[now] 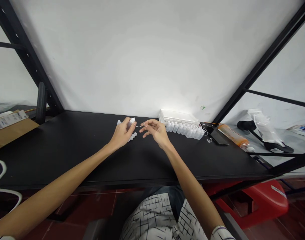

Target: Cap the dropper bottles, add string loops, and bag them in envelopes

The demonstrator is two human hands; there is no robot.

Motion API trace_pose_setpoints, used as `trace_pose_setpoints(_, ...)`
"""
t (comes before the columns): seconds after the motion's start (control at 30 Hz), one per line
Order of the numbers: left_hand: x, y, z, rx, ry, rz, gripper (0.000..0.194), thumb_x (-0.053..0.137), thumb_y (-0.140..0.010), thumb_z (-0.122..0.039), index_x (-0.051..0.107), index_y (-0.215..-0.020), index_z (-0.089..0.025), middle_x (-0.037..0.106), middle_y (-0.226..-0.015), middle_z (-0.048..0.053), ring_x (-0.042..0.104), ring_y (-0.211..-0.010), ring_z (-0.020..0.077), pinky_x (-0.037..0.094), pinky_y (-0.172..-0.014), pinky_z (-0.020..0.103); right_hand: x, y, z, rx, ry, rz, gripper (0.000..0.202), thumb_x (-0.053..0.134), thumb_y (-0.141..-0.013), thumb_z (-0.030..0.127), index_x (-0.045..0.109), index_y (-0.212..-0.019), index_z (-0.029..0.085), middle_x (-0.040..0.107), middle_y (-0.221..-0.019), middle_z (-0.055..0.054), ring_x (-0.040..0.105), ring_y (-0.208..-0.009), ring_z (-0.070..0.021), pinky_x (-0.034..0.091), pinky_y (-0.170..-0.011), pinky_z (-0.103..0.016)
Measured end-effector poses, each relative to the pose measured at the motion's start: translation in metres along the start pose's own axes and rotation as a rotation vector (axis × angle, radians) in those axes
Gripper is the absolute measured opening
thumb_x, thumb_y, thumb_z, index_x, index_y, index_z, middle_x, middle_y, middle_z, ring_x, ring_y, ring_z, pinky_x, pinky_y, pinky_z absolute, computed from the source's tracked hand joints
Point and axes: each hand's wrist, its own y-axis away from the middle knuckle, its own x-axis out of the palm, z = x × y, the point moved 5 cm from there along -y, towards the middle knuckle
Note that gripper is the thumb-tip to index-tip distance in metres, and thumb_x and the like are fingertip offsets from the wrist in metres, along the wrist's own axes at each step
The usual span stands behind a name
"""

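Head view, with a clock face centred on the gap between the hands and twelve towards the wall [112, 60]: the left hand [121, 134] is at nine, just beside the gap, its fingers closed around a small white bottle [132, 120] whose tip points up. The bottle is held above the black worktop [74, 146]. A thin white strand [139, 126] spans the gap between the hands; whether it is joined to the bottle cannot be told.

The right hand [156, 131] is at three, thumb and forefinger nearly together at the strand's end in a pinch, the other fingers loosely curled and spread.

Near the left hand, towards eight, a short row of white pieces [132, 136] lies on the worktop, partly covered by the hand. At three, beyond the right hand, stands a row of white bottles [185, 130], side by side, with a pale stack [179, 115] just behind it at two. Farther out at three lie a small white loop [209, 140], a dark phone [219, 136] and an orange bottle [233, 136]. A brown box [22, 133] is well apart at nine, a white cable [2, 171] at eight, and a red stool [265, 200] at four, below the worktop.
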Motion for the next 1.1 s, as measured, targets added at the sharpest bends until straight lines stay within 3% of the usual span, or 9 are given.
trace_pose_setpoints(0.1,0.0037,0.0018,-0.0051,0.057,-0.264,0.088,0.026,0.044,-0.093,-0.043,0.049,-0.083,-0.020,0.051,-0.061,-0.004,0.046,-0.054,0.0139,0.033,-0.058,0.026,-0.0030,-0.0008,0.0021,-0.054,-0.011,-0.049,0.033,0.072,-0.078,0.049,0.060,-0.085,0.018,0.064,-0.096,-0.006,0.067,-0.080,-0.0163,0.060,-0.056,-0.026)
trace_pose_setpoints(0.23,0.0064,0.0038,-0.0050,0.067,-0.380,0.142,0.032,0.039,-0.096,-0.048,0.052,-0.084,-0.021,0.056,-0.066,-0.002,0.050,-0.058,0.0159,0.033,-0.059,0.027,-0.0032,-0.0019,0.0006,-0.072,0.011,-0.042,0.032,0.071,-0.080,0.048,0.058,-0.084,0.019,0.062,-0.090,-0.004,0.065,-0.077,-0.0149,0.060,-0.055,-0.026)
trace_pose_setpoints(1.1,0.0098,0.0062,-0.0085,0.070,-0.354,0.193,0.041,0.036,-0.098,-0.055,0.056,-0.085,-0.021,0.056,-0.066,-0.002,0.052,-0.061,0.0162,0.033,-0.060,0.026,-0.0025,-0.0025,-0.0063,-0.089,0.070,0.002,0.029,0.068,-0.083,0.047,0.057,-0.084,0.019,0.058,-0.079,-0.001,0.064,-0.077,-0.0154,0.061,-0.059,-0.029)
